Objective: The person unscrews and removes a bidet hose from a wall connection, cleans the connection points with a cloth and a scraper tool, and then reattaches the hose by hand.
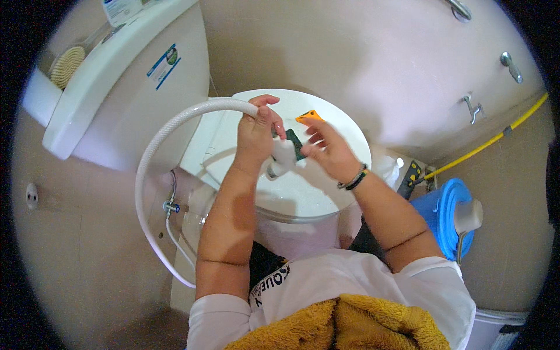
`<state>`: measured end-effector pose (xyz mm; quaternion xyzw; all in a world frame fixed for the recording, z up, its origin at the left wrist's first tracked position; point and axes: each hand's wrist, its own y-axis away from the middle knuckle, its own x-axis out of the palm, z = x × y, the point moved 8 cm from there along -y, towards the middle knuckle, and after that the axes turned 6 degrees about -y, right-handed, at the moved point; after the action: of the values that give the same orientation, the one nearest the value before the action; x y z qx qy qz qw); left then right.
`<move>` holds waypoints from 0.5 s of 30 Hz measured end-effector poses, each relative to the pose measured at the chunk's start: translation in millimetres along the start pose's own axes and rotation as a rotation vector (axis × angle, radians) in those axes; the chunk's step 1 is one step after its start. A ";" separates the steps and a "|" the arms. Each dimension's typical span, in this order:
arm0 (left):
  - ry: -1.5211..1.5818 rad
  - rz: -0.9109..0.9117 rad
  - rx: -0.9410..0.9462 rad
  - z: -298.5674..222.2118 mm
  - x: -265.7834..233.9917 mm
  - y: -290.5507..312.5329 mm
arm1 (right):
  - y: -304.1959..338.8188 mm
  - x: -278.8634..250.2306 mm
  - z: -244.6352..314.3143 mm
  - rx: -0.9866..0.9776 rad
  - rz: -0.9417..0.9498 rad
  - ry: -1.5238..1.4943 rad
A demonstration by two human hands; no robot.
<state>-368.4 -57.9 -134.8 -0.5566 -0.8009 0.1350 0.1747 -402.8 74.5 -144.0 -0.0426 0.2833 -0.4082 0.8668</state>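
Above the closed white toilet lid point(344, 131), my left hand point(255, 135) is wrapped round the end of a white hose point(169, 125) with a white bidet sprayer point(284, 154) on it. The sprayer's handle is partly hidden by my fingers. A dark green scouring pad point(296, 144) is against the sprayer's right side. My right hand point(332, 151) is bent, its thumb and fingers closed at the pad's edge and slightly blurred. Just beyond those fingers lies a small orange piece point(309, 115) with dark spots; its kind is unclear.
The toilet tank point(131, 76) stands at left, with a round bristle brush point(68, 67) and bottle point(121, 10) on top. A shut-off valve point(171, 206) is below. At right are a white bottle point(391, 169), a blue bucket point(444, 213), a yellow hose point(484, 144) and wall taps point(472, 109).
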 end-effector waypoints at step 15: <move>-0.358 -0.070 -0.214 29.2 -8.0 -2.0 | -38.7 -18.7 -86.4 0.438 0.102 0.554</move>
<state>-380.1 -66.7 -161.4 -0.5110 -0.8478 0.1395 -0.0258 -484.1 76.1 -195.9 0.2708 0.4153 -0.4113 0.7649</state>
